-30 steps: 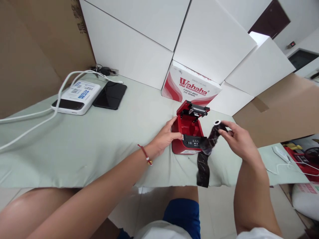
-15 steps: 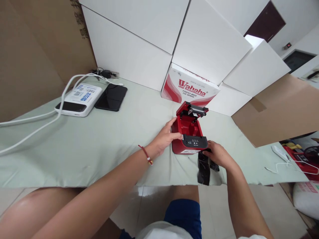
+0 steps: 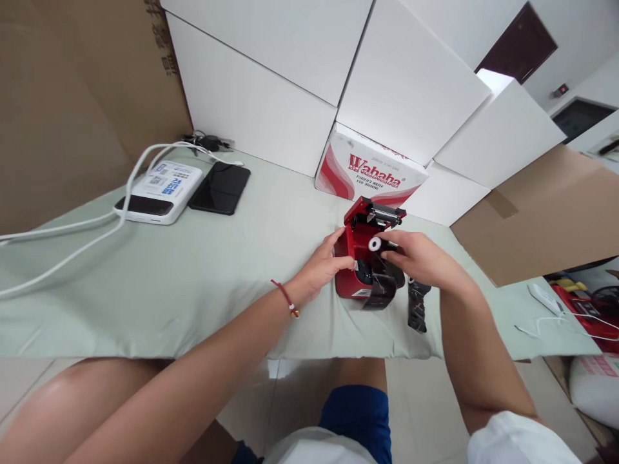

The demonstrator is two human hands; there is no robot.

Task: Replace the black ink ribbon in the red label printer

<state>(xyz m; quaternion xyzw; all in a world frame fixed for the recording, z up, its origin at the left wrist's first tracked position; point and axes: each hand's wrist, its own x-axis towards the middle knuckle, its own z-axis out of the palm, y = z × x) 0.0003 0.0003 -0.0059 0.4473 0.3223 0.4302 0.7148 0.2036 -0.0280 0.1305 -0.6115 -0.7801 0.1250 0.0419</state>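
Black roll of thin film with a white, ring-shaped core end (image 3: 378,245) sits in our right hand (image 3: 416,254), thumb and fingers pinched closely about it. We hold it at the opened compartment (image 3: 358,241) of a red, box-shaped plastic machine (image 3: 345,285), in front of the raised red-and-black lid (image 3: 356,211); whether the roll touches the inside, we cannot tell. From the roll, a glossy dark strip of film (image 3: 380,293) drapes down over the machine's black front panel (image 3: 363,273), hiding much of it. Our left hand (image 3: 316,269) is spread wide against the machine's left side, thumb near the front and fingertips farther back. A red cord bracelet (image 3: 285,295) circles that wrist. Just to the right of the machine, nearer to us than our right hand, a crumpled dark piece of film (image 3: 417,309) lies on the pale green, cloth-covered counter (image 3: 217,283). Behind the machine stands a white-and-red cardboard box (image 3: 370,171) printed "Wahaha". Well apart to the left, we see a black smartphone (image 3: 221,188) beside a white rectangular device (image 3: 167,183).
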